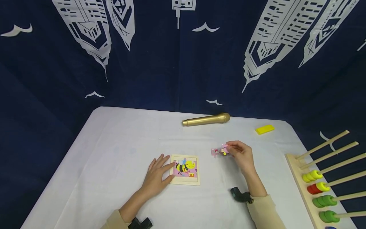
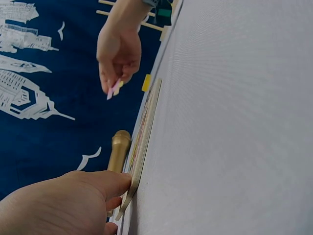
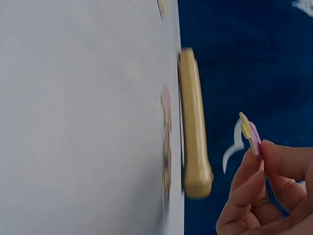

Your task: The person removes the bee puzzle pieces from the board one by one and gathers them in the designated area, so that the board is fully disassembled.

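My right hand [image 1: 242, 156] pinches a small pink and yellow jigsaw piece [image 3: 253, 138] between thumb and fingertips, raised above the tabletop. Behind it in the head view lie other pink jigsaw pieces [image 1: 214, 152], partly overlapped by the held one. Left of these, a wooden puzzle tray [image 1: 186, 183] lies flat, with a bee picture [image 1: 183, 167] filling much of its inside. My left hand [image 1: 155, 178] rests at the tray's left edge with fingers spread. In the left wrist view, its thumb [image 2: 117, 184] touches the tray's side.
A gold microphone [image 1: 206, 120] lies near the back edge of the white table [image 1: 114, 152]. To its right is a yellow block [image 1: 264, 129]. A wooden bead rack [image 1: 300, 187] with long pegs and coloured rings stands along the right side.
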The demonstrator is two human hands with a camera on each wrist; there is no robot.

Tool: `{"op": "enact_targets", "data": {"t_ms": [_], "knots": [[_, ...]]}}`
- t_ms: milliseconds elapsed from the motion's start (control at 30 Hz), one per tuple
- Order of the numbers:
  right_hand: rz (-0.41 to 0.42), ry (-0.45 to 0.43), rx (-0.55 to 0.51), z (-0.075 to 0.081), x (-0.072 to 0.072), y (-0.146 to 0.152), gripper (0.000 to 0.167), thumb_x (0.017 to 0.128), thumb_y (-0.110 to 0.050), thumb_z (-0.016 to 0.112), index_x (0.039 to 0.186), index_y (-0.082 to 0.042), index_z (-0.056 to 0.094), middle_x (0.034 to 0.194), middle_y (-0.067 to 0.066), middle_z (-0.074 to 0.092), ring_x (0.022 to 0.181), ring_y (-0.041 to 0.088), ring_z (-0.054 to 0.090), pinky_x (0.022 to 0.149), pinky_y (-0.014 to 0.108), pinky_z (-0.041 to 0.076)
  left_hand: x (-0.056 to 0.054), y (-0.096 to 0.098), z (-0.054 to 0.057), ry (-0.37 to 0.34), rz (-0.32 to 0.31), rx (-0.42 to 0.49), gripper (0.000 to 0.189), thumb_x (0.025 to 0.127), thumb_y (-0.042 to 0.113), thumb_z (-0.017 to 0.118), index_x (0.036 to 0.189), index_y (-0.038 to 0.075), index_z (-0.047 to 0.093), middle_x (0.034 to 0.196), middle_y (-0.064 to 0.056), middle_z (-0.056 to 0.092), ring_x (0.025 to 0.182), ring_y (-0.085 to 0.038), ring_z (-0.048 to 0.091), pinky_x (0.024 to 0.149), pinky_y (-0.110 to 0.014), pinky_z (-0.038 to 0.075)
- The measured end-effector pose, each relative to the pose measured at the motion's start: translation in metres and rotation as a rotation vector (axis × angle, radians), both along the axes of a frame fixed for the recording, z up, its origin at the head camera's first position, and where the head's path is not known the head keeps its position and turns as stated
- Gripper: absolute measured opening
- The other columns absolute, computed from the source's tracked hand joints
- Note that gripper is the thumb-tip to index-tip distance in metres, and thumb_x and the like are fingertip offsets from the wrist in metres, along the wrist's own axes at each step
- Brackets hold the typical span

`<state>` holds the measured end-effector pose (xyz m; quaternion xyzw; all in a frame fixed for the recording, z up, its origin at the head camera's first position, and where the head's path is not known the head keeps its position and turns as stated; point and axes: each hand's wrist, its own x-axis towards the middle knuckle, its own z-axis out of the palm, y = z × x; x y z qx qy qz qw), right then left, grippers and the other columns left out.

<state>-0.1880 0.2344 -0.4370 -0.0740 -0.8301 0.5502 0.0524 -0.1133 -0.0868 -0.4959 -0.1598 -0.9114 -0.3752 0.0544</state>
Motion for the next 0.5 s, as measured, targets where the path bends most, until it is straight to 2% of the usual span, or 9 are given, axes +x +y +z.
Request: {"op": "enact_targets", "data": {"t_ms": [100,233,500], "knots": [[-0.073,-0.006,0.039,-0.001,0.000,0.020,0.023,0.094,-0.009,0.064,0.113,0.003,0.067,0.079,-0.014,0.060,0.073,0.008,0.055,0.063,0.021,0.051,0.000,0.000,-0.001,-0.004,0.001,-0.003,0.042,0.086,0.017,0.073,0.126,0.009,0.066,0.149,-0.019,0.045,0.146,-0.039,0.027,0.118,-0.059,0.014],[-0.127,-0.027,0.070,-0.003,-0.001,0.037,0.024,0.095,-0.011,0.063,0.114,0.001,0.067,0.080,-0.013,0.058,0.074,0.008,0.054,0.064,0.020,0.050,0.000,0.001,-0.001,-0.006,-0.001,-0.007,0.042,0.086,0.017,0.073,0.127,0.009,0.066,0.149,-0.018,0.045,0.146,-0.039,0.027,0.118,-0.059,0.014],[-0.104,-0.075,0.101,-0.011,-0.003,0.047,0.024,0.096,-0.010,0.060,0.116,0.002,0.065,0.081,-0.009,0.058,0.073,0.006,0.051,0.062,0.018,0.047,0.000,0.000,-0.001,0.005,-0.001,-0.006,0.042,0.086,0.017,0.073,0.126,0.009,0.066,0.149,-0.017,0.046,0.146,-0.039,0.028,0.118,-0.059,0.015]]}}
